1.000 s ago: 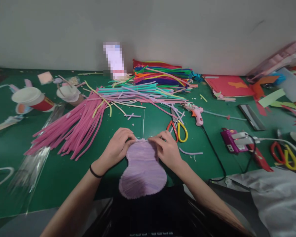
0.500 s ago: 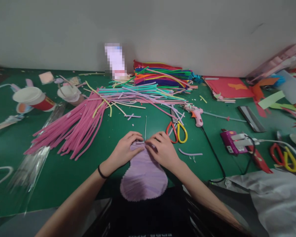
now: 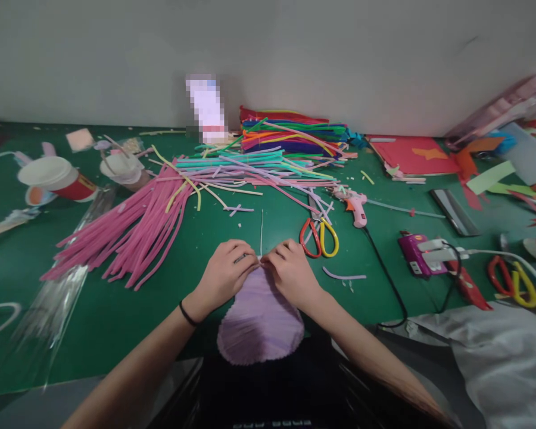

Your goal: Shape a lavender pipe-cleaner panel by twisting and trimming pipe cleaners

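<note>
A pear-shaped lavender pipe-cleaner piece [image 3: 261, 328] lies at the table's front edge, its wide end toward my body. My left hand [image 3: 233, 268] pinches the narrow top from the left, fingertips and thumb together. From the other side, my right hand [image 3: 292, 271] pinches the same top, its fingertips almost meeting the left ones. Between them a thin pale wire [image 3: 261, 232] points away from me over the green table. The fingers hide the exact spot they grip. To the right of my right hand lie red-and-yellow-handled scissors [image 3: 319, 237] and a short lavender pipe cleaner [image 3: 343, 274].
Pink pipe cleaners [image 3: 134, 232] fan out at left beside paper cups [image 3: 56, 179]. Bundles of coloured pipe cleaners [image 3: 290, 140] lie along the wall near a phone [image 3: 206, 107]. A pink glue gun [image 3: 357, 208] with a black cord and a purple power adapter [image 3: 417, 253] are at right.
My fingertips have drawn closer together at the piece's top, with the left fingers curling over more. The piece stays in nearly the same place.
</note>
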`<state>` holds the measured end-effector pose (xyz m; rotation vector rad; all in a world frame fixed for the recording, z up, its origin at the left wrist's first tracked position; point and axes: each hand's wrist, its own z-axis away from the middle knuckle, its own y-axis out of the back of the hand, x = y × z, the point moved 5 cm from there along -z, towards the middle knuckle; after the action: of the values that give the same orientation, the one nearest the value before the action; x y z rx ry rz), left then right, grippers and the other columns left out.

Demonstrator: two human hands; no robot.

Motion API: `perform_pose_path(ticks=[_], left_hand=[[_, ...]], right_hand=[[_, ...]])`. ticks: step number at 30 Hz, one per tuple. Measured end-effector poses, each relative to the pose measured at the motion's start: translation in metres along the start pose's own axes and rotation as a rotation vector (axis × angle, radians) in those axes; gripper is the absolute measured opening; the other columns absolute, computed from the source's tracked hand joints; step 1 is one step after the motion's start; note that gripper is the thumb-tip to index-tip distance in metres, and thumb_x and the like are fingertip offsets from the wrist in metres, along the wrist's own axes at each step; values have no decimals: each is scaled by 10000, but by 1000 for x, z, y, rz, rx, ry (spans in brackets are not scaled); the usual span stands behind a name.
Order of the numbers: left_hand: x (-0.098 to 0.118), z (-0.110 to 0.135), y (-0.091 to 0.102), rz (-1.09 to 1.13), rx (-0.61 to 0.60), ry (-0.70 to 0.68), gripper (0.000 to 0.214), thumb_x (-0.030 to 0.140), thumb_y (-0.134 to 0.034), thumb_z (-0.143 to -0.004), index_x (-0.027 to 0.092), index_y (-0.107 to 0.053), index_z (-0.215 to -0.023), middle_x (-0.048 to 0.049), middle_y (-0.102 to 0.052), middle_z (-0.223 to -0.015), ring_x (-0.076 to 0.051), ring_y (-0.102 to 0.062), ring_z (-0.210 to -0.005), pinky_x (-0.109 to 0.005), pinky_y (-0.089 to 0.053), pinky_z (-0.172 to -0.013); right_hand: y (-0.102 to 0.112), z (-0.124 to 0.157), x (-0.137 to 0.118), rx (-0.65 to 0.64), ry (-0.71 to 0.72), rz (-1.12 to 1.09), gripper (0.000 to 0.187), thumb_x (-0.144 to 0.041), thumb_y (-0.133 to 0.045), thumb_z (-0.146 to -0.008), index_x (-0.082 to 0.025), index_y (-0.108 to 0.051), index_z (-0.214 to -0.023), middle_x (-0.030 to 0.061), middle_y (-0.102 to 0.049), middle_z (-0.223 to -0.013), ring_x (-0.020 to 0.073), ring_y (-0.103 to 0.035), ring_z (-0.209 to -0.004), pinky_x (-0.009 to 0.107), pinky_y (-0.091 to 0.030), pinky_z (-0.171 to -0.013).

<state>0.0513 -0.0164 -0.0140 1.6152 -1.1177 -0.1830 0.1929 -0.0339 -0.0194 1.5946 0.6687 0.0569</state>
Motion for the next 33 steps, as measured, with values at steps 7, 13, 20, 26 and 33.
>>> perform_pose_path(ticks=[7,13,20,26,33], left_hand=[[-5,1,6,14,34,58,115,168,-545,-884,211,-652,-883,-50,-695,-934,-233,-563,-962,-406,-417,-834],[-8,1,8,160,105,172,78,201,-556,-894,201,-633,-878,-62,-668,-970,-216,-563,-1019,-392,-432,-910],[-19,1,3,487,138,376,102,292,-596,-876,197,-632,-864,-63,-686,-966,-187,-640,-934,-334,-501,-848],[-30,4,2,951,208,581,184,309,-706,-782,170,-615,-861,-91,-708,-988,-199,-669,-932,-346,-526,-848],[-38,7,0,1008,267,711,243,286,-762,-724,165,-607,-865,-56,-705,-879,-176,-664,-865,-326,-522,-819]], right_hand=[[8,6,8,74,-32,-44,231,-53,-514,-830,-189,-672,-931,88,-630,-892,271,-427,-949,425,-392,-843],[20,2,6,112,-9,-146,173,-121,-511,-874,-194,-666,-900,83,-622,-875,260,-462,-972,427,-407,-905],[8,-7,28,153,-373,-635,412,-350,-738,-717,-187,-554,-1048,60,-649,-959,177,-596,-773,323,-492,-683],[-11,-15,39,59,-546,-1177,407,-404,-798,-611,-184,-614,-900,-6,-680,-744,115,-580,-596,239,-452,-564],[-10,-14,38,13,-515,-1296,422,-353,-815,-611,-193,-635,-958,-21,-668,-749,102,-574,-606,214,-435,-559]])
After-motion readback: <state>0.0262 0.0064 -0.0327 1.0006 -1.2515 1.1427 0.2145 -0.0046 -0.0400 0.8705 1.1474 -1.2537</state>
